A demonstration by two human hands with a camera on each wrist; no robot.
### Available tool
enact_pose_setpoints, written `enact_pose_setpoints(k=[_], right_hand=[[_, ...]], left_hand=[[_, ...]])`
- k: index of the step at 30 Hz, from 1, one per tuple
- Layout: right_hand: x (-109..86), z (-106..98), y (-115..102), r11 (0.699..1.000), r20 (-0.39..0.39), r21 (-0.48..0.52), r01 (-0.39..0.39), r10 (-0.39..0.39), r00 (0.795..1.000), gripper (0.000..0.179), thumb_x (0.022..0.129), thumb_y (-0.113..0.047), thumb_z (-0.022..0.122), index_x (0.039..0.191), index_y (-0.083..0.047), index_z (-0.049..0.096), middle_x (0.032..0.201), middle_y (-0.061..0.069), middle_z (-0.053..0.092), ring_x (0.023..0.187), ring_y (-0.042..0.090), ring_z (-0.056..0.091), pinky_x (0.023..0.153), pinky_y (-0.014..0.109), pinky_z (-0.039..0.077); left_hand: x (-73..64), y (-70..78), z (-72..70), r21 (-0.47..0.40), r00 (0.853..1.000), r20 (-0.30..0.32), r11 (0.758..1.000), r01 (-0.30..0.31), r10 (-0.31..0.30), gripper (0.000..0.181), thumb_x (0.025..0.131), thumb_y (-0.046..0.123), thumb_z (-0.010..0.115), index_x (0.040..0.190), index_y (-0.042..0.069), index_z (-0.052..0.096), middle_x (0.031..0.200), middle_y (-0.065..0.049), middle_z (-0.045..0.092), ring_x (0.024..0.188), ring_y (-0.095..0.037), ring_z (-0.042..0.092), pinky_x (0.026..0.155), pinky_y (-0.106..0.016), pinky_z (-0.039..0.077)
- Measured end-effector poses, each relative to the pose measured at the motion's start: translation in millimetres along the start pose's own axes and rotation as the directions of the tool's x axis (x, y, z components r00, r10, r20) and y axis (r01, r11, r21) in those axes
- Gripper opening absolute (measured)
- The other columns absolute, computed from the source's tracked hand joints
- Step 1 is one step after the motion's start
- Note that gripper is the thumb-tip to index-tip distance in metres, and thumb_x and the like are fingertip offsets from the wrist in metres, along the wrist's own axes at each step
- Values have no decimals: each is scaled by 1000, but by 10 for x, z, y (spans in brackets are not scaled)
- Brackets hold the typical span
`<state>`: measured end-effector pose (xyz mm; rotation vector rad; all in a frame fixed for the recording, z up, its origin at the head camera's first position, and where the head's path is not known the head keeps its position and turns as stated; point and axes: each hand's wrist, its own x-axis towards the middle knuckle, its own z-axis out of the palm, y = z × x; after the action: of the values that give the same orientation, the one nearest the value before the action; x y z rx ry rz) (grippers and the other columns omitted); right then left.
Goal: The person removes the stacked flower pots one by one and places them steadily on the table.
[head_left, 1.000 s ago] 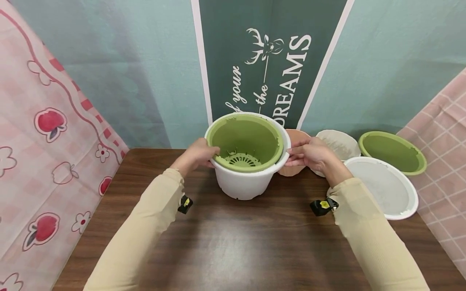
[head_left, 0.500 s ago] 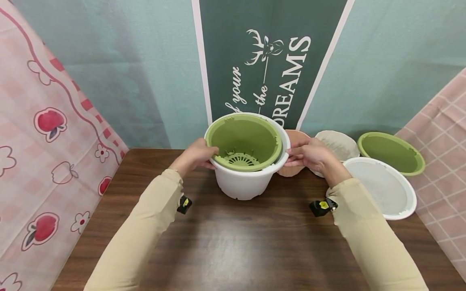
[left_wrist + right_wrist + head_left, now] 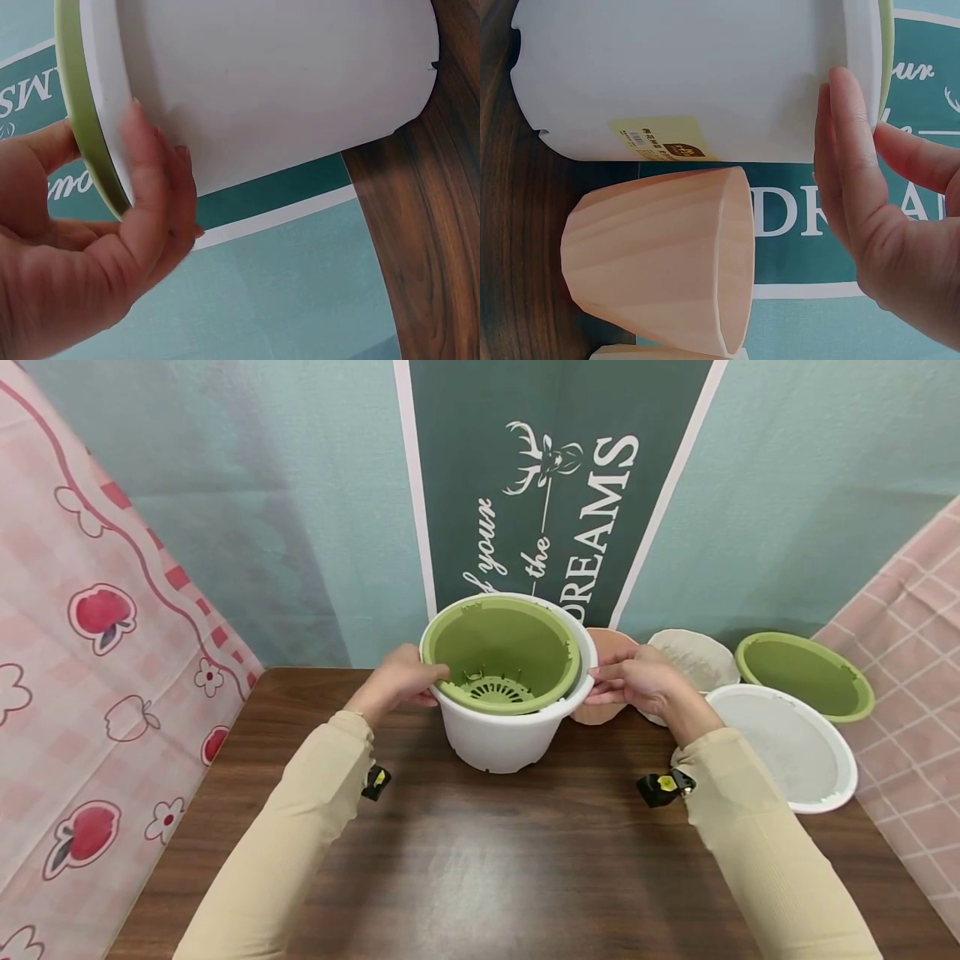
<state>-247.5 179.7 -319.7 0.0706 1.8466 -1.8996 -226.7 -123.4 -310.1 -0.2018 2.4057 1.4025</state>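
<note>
A white plastic flowerpot [image 3: 495, 745] stands upright on the table, with a slotted-bottom green flowerpot [image 3: 504, 639] nested inside it, sitting toward its left side. My left hand [image 3: 405, 677] grips both rims at the left: its thumb lies over the green rim and its fingers lie against the white wall, as the left wrist view shows. At the right side, my right hand [image 3: 637, 679] pinches the white rim, thumb at the top edge and fingers along the outside. A yellow label [image 3: 660, 139] shows on the white pot's wall in the right wrist view.
Right of the nested pots stand a peach flowerpot [image 3: 656, 259] and an off-white pot [image 3: 693, 658]. Further right are another green pot [image 3: 806, 672] and a wide white pot [image 3: 780, 747]. A fabric backdrop [image 3: 300, 527] hangs behind the wooden table [image 3: 480, 860].
The green pot has shifted slightly left inside the white one, so the gap at its right is wider. My left hand has edged left; the right hand keeps its place.
</note>
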Motion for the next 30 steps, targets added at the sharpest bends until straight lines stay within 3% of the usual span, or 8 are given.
enact_pose_setpoints(k=[9,15,22,30], right_hand=[[4,1,1,1000,8,-4,-4,4,1000,14,91,9,41,104,13,39,76,13,59,67,21,64,76,41,52],[-3,-1,0,1000,-4,-9,-3,3,1000,17,91,9,40,107,14,38,76,13,59,67,21,64,75,40,52],[-6,2,0,1000,11,14,-1,1,1000,16,91,10,40,106,14,37,75,13,60,67,22,65,71,37,54],[-2,2,5,1000,26,29,-2,1,1000,14,90,11,39,104,13,38,72,14,62,65,22,64,73,37,54]], left_hand=[[-37,-5,-35,106,999,-46,994,6,-1,22,80,16,62,89,-4,59,68,-10,60,43,-8,54,54,-24,54],[-74,-5,-52,191,999,-44,982,-8,17,24,81,25,63,76,1,59,52,-5,56,41,-9,54,49,-22,51],[-113,-5,-42,256,994,-65,964,-68,87,29,83,25,62,69,0,60,44,-3,52,40,-10,54,43,-21,47],[-116,-9,-17,264,988,-95,960,-91,119,25,81,21,60,64,3,61,45,-1,52,38,-8,49,40,-19,42]])
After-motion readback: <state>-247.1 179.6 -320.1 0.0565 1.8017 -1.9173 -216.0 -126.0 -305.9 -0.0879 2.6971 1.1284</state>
